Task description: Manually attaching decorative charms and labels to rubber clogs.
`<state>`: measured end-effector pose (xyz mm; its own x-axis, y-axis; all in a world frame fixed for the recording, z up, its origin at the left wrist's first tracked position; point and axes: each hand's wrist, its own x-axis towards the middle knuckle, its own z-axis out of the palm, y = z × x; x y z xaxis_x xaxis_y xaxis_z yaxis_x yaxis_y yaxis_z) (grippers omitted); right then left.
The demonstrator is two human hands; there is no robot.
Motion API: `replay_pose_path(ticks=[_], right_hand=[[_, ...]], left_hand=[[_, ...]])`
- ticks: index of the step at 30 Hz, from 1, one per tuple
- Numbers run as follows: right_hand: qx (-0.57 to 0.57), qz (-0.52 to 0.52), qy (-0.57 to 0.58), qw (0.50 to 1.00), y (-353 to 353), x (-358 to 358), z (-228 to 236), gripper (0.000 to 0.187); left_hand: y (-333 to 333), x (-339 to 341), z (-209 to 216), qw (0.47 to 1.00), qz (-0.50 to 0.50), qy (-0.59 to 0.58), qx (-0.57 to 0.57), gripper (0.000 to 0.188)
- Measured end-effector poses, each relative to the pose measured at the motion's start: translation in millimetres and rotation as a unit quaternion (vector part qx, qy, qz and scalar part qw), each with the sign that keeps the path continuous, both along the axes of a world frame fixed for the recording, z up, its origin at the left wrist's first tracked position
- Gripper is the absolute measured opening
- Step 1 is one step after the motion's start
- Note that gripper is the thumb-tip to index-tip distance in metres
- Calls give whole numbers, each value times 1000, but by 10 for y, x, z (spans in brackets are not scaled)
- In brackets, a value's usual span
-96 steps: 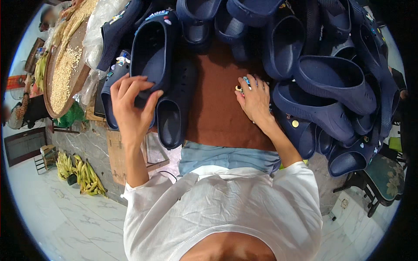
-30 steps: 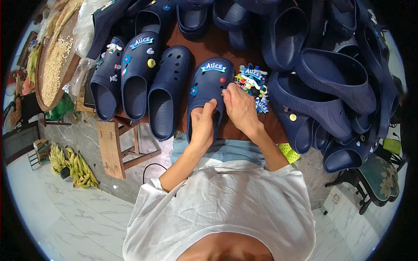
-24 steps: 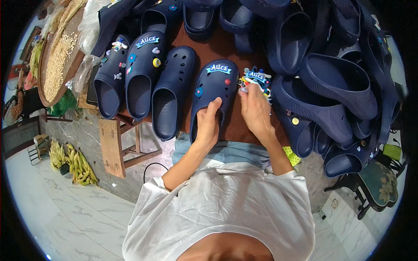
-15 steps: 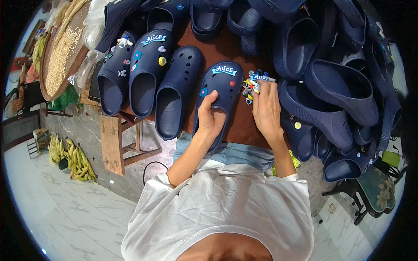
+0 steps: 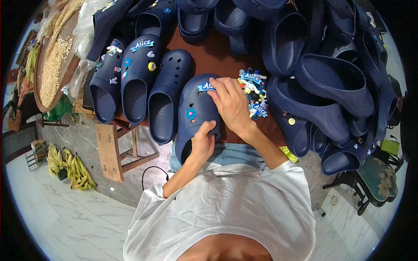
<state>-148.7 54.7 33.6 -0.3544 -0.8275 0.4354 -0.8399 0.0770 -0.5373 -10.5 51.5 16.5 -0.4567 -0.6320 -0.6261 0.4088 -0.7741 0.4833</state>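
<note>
A navy clog (image 5: 188,130) with round vent holes lies toe-away in front of me. My left hand (image 5: 203,141) grips it at the opening, thumb on top and the other fingers hidden inside. On its upper sit a blue flower charm (image 5: 190,114) and, near the toe, a blue banner charm (image 5: 204,87). My right hand (image 5: 234,106) presses its bent fingertips together on the toe beside the banner. Whatever those fingertips hold is hidden. Just right of that hand, a small pile of mixed charms (image 5: 251,87) lies on the brown tabletop.
Two decorated clogs (image 5: 140,82) and a plain clog (image 5: 167,91) stand in a row to the left. Heaped navy clogs (image 5: 333,78) crowd the right and far sides. Further left are a tray of pale kernels (image 5: 52,71), a wooden stool (image 5: 109,150) and bananas (image 5: 78,169).
My right hand has moved left from the charm pile onto the clog's toe, uncovering the pile. The red charm seen earlier on the clog is now hidden. The view has shifted slightly.
</note>
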Motion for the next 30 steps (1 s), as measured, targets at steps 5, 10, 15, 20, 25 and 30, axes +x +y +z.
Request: replay_pose_path(ticks=[5, 10, 15, 20, 25, 30], right_hand=[[-6, -18, -41, 999, -6, -3, -12, 28], [19, -4, -151, 988, -21, -135, -20, 29], [27, 2, -184, 982, 7, -166, -49, 28], [16, 3, -211, 977, 66, -47, -82, 29], [-1, -54, -262, 964, 172, -154, -94, 23], [54, -104, -43, 992, 331, -502, -194, 20]], left_hand=[[58, -2, -1, 1000, 7, -3, -13, 13], [71, 14, -55, 998, -22, -14, -64, 22], [122, -28, -56, 997, -10, -26, -76, 26], [68, -48, -8, 998, -16, -33, -53, 27], [-23, -49, 45, 996, -17, -38, -81, 29], [-49, -58, 127, 996, -13, -43, -80, 29]])
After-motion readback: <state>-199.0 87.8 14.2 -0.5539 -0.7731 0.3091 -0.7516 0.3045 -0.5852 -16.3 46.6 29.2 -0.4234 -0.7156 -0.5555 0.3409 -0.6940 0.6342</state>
